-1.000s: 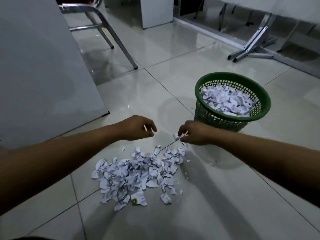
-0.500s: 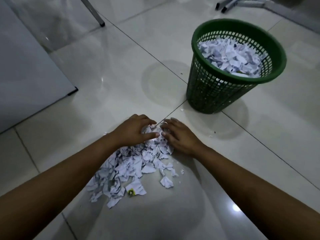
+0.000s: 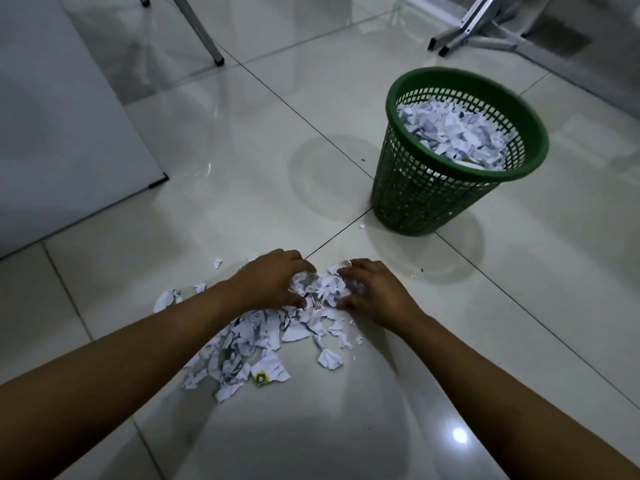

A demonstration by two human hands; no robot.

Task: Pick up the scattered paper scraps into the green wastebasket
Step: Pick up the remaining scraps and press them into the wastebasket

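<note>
- We see a floor (image 3: 242, 140) of large pale tiles, smooth and highly glossy, mirroring a light spot and the furniture legs.
- We see a basket (image 3: 426, 202) of green plastic, its wall an open lattice, its rim solid with a dull sheen.
- We see scraps (image 3: 242, 341) of thin white paper, matt, torn and crumpled, with dark print on many; more of the same paper fills the basket.
- We see a panel (image 3: 62, 116) at left, flat, pale grey, smooth and matt.
- We see a leg (image 3: 202, 29) of bare metal tube, grey with a soft shine.
- We see a frame (image 3: 474, 26) of light metal, satin finish.
</note>
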